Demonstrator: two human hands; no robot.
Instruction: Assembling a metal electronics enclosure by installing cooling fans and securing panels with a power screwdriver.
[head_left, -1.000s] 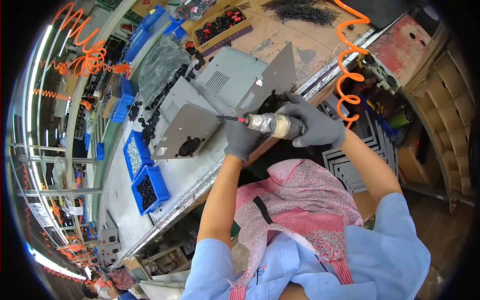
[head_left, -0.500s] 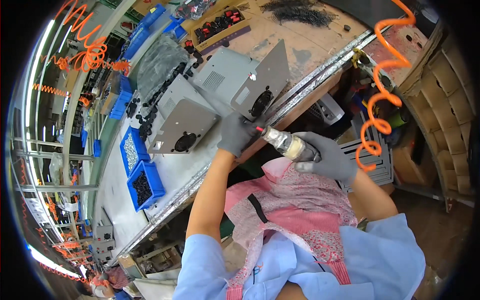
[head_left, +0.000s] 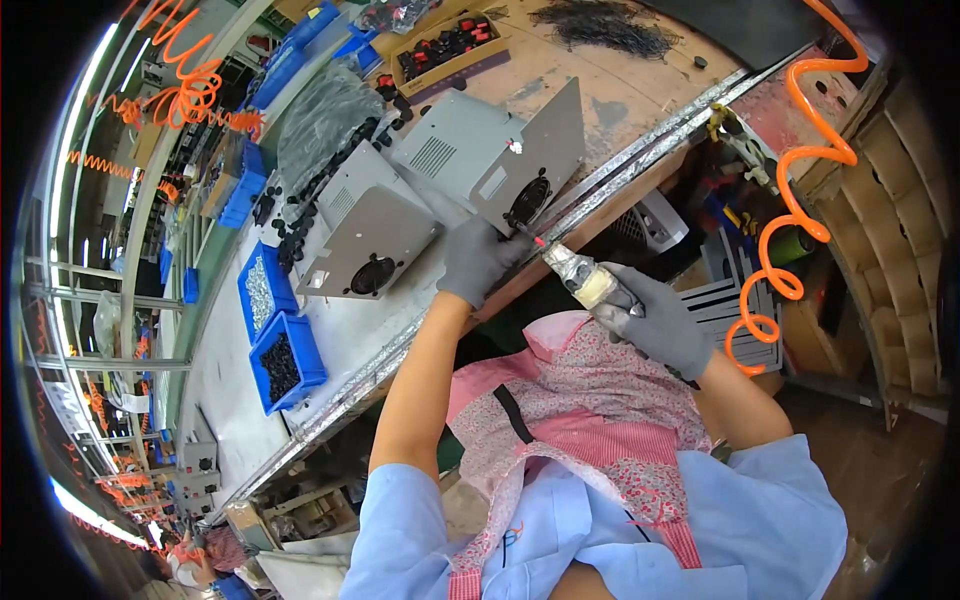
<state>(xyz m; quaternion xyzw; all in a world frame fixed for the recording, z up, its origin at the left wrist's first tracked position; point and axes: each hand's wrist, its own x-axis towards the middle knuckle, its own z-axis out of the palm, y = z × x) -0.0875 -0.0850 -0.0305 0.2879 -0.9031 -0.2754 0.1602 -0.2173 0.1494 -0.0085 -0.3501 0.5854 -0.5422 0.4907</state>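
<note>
My right hand (head_left: 655,322), in a grey glove, is wrapped round a taped power screwdriver (head_left: 592,284) with a red-marked tip. The tip points up and left toward the lower edge of a grey metal housing (head_left: 545,140) with a black fan (head_left: 528,200). My left hand (head_left: 476,264), also gloved, is closed at that housing's lower corner, its fingertips close to the screwdriver tip. What its fingers pinch, if anything, is hidden. Left of it stands a second grey housing (head_left: 350,235) with a black fan (head_left: 373,275).
Two blue bins of small parts, one silvery (head_left: 285,262) and one black (head_left: 315,345), sit on the bench's left. A carton of red and black parts (head_left: 455,75) lies behind. An orange coiled hose (head_left: 790,215) hangs at the right, before a cardboard divider (head_left: 890,220).
The screwdriver and my right hand have shifted slightly; the tip is higher and further right, nearer the fan panel. The orange hose has swung right. My left hand stays at the housing's corner.
</note>
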